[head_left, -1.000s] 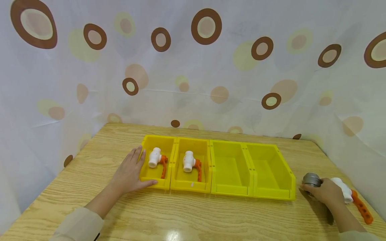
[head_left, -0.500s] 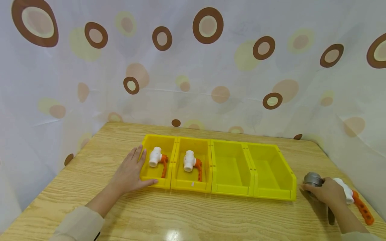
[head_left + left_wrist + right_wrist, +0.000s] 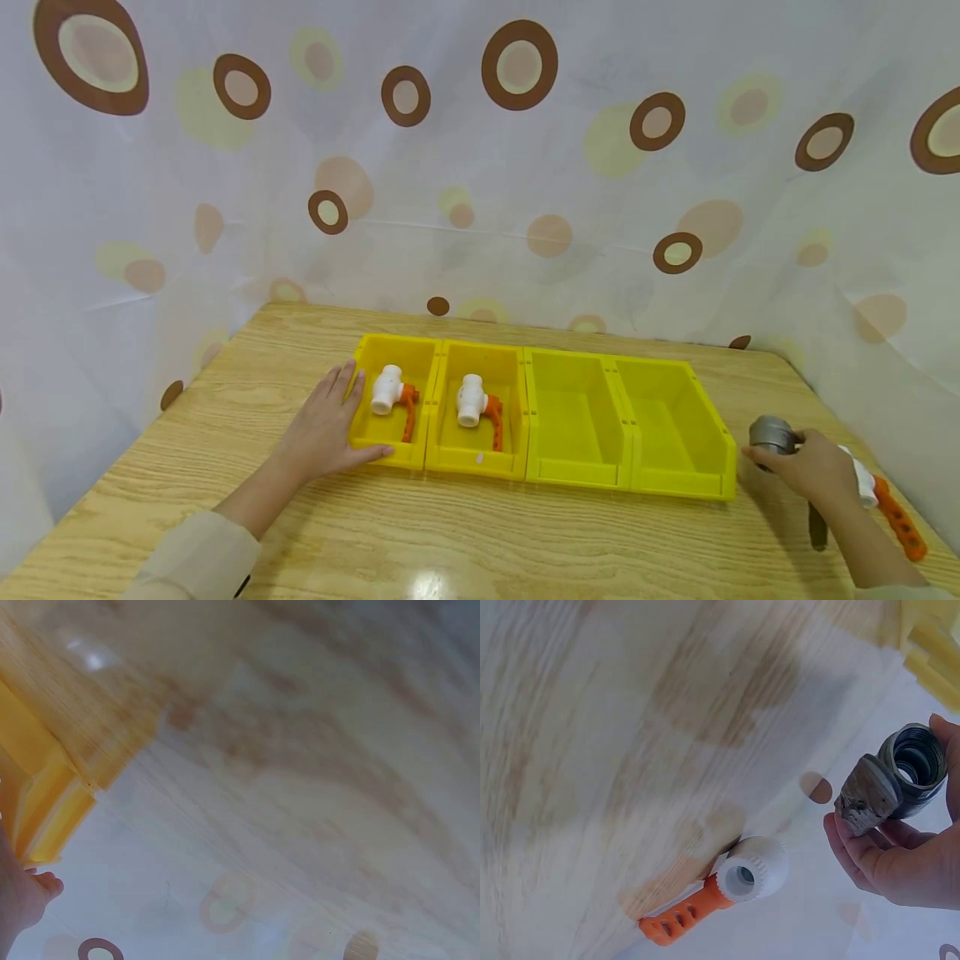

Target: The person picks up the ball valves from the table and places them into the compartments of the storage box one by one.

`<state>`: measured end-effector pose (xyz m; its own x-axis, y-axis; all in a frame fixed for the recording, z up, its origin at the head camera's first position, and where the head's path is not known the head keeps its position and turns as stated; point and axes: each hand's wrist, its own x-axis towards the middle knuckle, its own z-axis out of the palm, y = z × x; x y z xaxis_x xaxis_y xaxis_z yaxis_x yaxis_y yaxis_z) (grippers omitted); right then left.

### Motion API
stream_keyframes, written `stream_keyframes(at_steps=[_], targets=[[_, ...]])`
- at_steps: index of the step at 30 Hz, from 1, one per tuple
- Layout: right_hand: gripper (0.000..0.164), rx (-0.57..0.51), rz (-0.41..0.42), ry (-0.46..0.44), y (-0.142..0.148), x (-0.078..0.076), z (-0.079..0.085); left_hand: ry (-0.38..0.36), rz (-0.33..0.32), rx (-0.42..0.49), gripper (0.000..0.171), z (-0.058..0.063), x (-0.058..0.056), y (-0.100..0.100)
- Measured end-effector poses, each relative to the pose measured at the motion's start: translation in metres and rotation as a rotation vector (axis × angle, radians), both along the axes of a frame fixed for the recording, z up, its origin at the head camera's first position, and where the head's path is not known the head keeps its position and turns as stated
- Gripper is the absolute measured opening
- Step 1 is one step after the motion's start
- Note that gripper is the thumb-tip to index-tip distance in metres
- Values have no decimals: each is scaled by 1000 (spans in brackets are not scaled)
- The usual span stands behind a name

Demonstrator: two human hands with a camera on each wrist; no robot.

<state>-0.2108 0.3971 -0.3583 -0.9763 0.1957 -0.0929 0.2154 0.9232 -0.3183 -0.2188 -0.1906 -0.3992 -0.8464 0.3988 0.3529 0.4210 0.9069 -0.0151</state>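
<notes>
My right hand [image 3: 819, 475] holds a grey metal valve [image 3: 772, 434] with a dark lever handle [image 3: 817, 527], just above the table right of the yellow bins. In the right wrist view, the metal valve [image 3: 916, 763] shows its threaded opening, and fingers curl round it. My left hand [image 3: 318, 425] rests against the leftmost yellow bin [image 3: 386, 456], fingers straight along its side and thumb at its front lip. That bin contains a white plastic valve [image 3: 387, 390] with an orange handle. A similar white valve [image 3: 471, 402] lies in the second bin [image 3: 474, 464].
Farther right, another white valve [image 3: 866, 483] with an orange handle [image 3: 900, 521] lies on the table, partly behind my right hand. The third bin [image 3: 577, 473] and rightmost bin [image 3: 682, 482] hold nothing visible. A patterned curtain [image 3: 480, 167] hangs behind the wooden table [image 3: 480, 542].
My right hand has risen slightly and shifted a little left with the metal valve, whose dark handle now shows more. The left hand stays on the bin.
</notes>
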Motion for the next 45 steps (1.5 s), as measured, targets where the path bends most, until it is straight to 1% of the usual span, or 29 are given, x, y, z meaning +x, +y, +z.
stream_keyframes(at_steps=[9, 18, 23, 30, 36, 45], targets=[[96, -6, 4, 54, -7, 3, 2, 1, -3, 6, 104, 0, 1, 0], [92, 1, 21, 126, -10, 6, 7, -4, -3, 11, 104, 0, 1, 1], [92, -3, 17, 142, -13, 6, 12, -7, 0, 11, 104, 0, 1, 1], [93, -4, 14, 122, -16, 6, 19, -3, 0, 14, 104, 0, 1, 1], [93, -21, 12, 123, -19, 8, 22, -6, -1, 21, 103, 1, 1, 2], [91, -31, 34, 151, -30, 8, 28, 12, 0, 6, 103, 0, 1, 1]])
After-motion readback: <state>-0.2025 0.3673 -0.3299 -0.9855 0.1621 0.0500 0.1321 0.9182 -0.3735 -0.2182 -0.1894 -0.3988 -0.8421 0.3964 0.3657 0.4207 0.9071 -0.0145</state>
